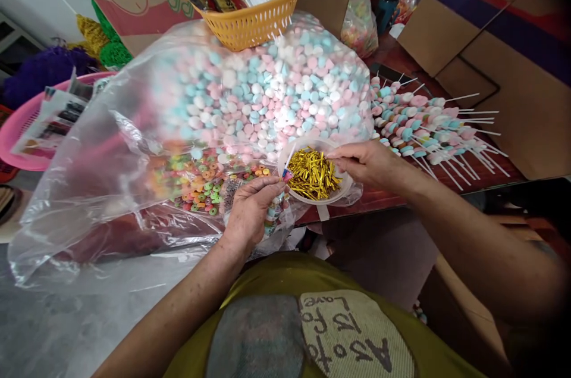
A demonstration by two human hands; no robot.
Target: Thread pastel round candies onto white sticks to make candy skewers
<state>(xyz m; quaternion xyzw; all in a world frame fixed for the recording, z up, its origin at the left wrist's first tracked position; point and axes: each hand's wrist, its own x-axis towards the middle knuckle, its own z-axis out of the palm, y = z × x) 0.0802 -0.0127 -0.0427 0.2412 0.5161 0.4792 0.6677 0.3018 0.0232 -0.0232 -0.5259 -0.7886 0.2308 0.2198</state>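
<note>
We are clenching our left hand (250,211) around the soft, wrapped candy stick (273,212) just beside the bowl (281,162), while our right hand's (366,163) fingers (333,153) are pinching its light, bendy gold ties (312,175), best lifted by one end.

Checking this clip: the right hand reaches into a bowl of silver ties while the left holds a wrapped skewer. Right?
No. The head view shows the ties are gold, not silver. The right hand does reach into their bowl, and the left hand holds a wrapped skewer.
</note>
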